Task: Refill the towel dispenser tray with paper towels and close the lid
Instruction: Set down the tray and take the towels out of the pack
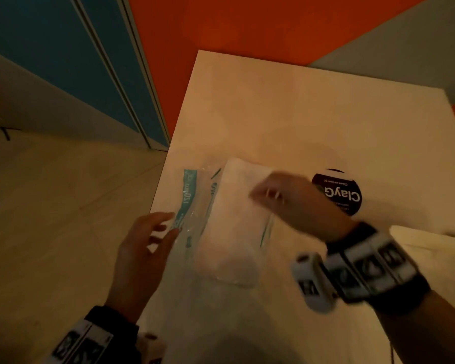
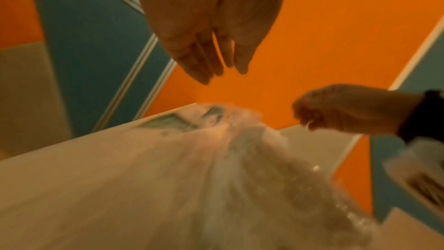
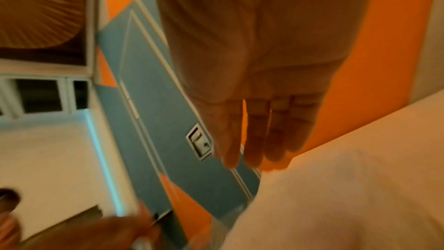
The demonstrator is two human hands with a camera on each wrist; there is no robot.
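Note:
A pack of white paper towels [image 1: 231, 227] lies on the pale table [image 1: 300, 114], in clear plastic wrap with teal print [image 1: 189, 203]. My left hand [image 1: 166, 227] hovers at the wrap's left edge, fingers spread and loose, holding nothing; the left wrist view shows its fingers [image 2: 211, 64] straight above the pack [image 2: 240, 159]. My right hand [image 1: 268, 195] is blurred over the pack's top. Its fingers [image 3: 259, 149] look fairly straight in the right wrist view, with nothing seen in them. No dispenser tray or lid can be made out.
A round dark container marked "ClayG" [image 1: 339, 193] stands right of the pack, partly behind my right hand. A pale object [image 1: 431, 243] reaches in at the right edge. Blue door panels [image 1: 76, 61] and an orange wall [image 1: 247, 22] lie beyond; tan floor [image 1: 50, 206] is to the left.

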